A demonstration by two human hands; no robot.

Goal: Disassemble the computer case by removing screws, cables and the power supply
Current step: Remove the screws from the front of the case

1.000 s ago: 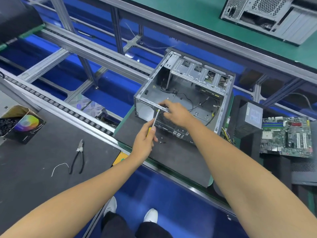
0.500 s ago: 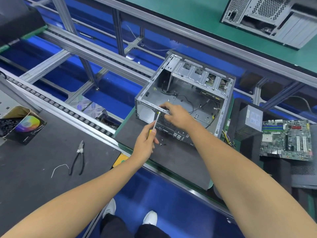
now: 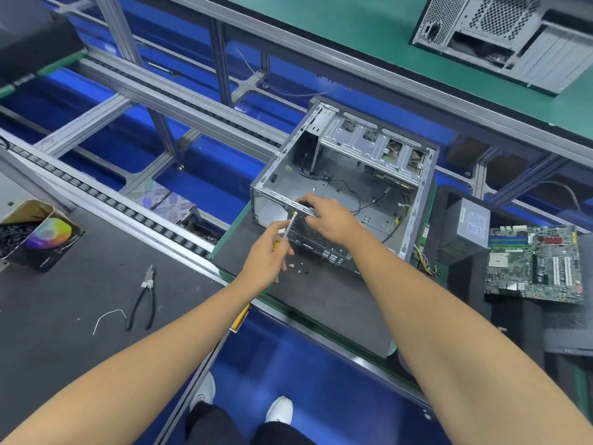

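An open grey computer case [image 3: 349, 175] lies on a black mat [image 3: 321, 303], its inside bare except for thin black cables [image 3: 353, 191]. My left hand [image 3: 268, 255] grips a yellow-handled screwdriver [image 3: 290, 227] whose tip touches the case's near rim. My right hand [image 3: 330, 220] rests on that same rim, fingers pinched beside the tip; what they pinch is hidden. A few loose screws [image 3: 298, 268] lie on the mat below my hands. A grey power supply [image 3: 465, 226] stands outside the case to the right.
A green motherboard [image 3: 536, 261] lies at far right. Black pliers [image 3: 144, 297] and a white wire scrap [image 3: 107, 317] lie on the dark bench at left, near a cardboard box [image 3: 35, 232] of small black parts. Another case [image 3: 500, 36] sits on the far green table. Conveyor rails run between.
Both hands hold nearly the same pose at the case's near rim. The camera has shifted slightly, so the case appears a little lower and to the right.
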